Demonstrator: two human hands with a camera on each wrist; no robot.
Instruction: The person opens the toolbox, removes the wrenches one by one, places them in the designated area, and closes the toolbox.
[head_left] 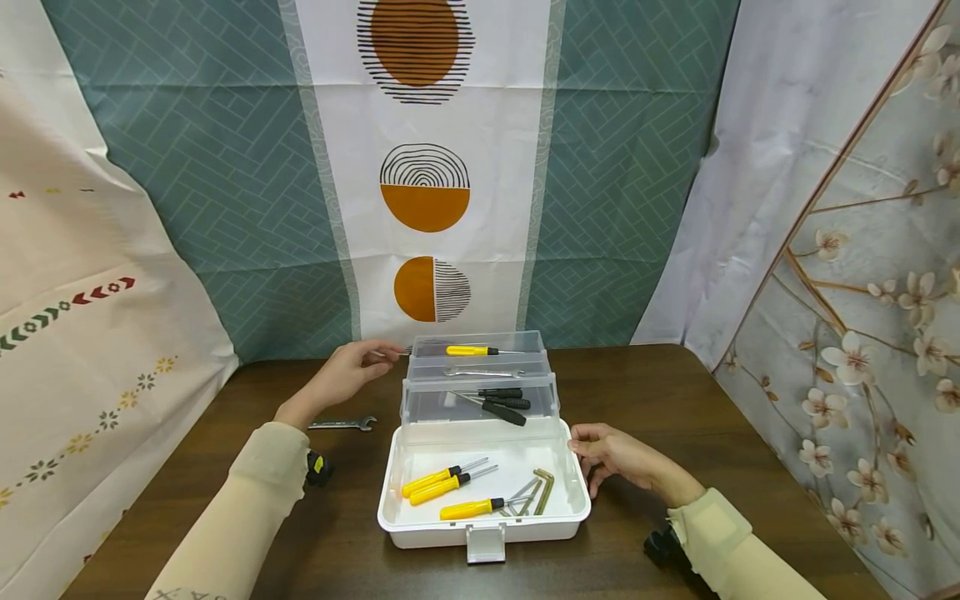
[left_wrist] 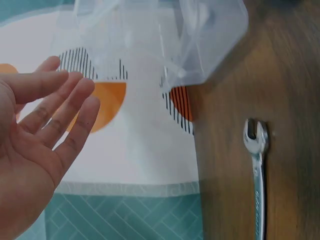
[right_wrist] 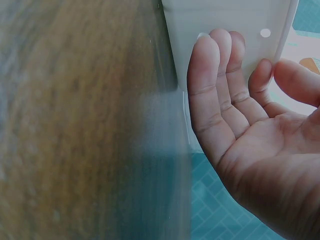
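Observation:
A white toolbox [head_left: 480, 530] stands on the table, its translucent stepped trays [head_left: 442, 403] raised at the back. Beside the upper tray's left end is my left hand [head_left: 357, 372], fingers extended; the left wrist view shows its palm [left_wrist: 30, 150] with nothing in it. At the toolbox's right wall, my right hand [head_left: 617, 455] holds the rim between thumb and index finger. Its other fingers [right_wrist: 205, 75] lie along the outer wall. Inside the box are several yellow-handled screwdrivers [head_left: 435, 490] and brass-coloured hex keys [head_left: 545, 492].
An open-end wrench [head_left: 345, 423] lies on the table [head_left: 637, 392], left of the toolbox. In the trays sit a yellow screwdriver [head_left: 471, 351], another wrench [head_left: 483, 372] and black-handled screwdrivers [head_left: 504, 412]. The front latch [head_left: 486, 543] hangs down. A patterned curtain [head_left: 637, 167] hangs behind the table.

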